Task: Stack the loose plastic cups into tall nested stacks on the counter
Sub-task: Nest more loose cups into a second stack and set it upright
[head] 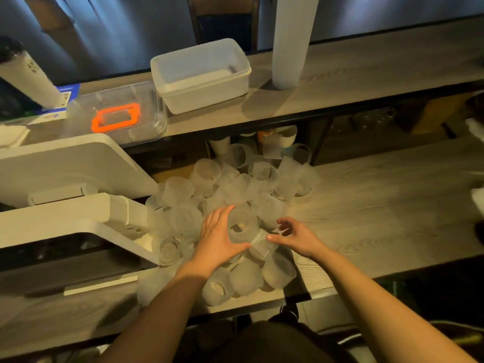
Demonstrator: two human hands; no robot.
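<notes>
Wooden counter (379, 195), dim light, with a higher shelf (366, 74) behind it. On the shelf: one white plastic tub (201, 74), contents not discernible; one clear lidded box (117, 113) with an orange handle, contents unclear; one tall stack of nested cups (290, 40), upright, just right of the tub. On the counter: a heap of loose frosted plastic cups (222, 200), lying at all angles, spread from the shelf edge to the near edge. Left hand (218, 238) gripped a single cup (242, 227) on top of the heap, fingers curled round its side. Right hand (294, 235) was just beside that cup, fingers loosely curled, fingertips at a ribbed cup (260, 243); whether it gripped could not be told.
</notes>
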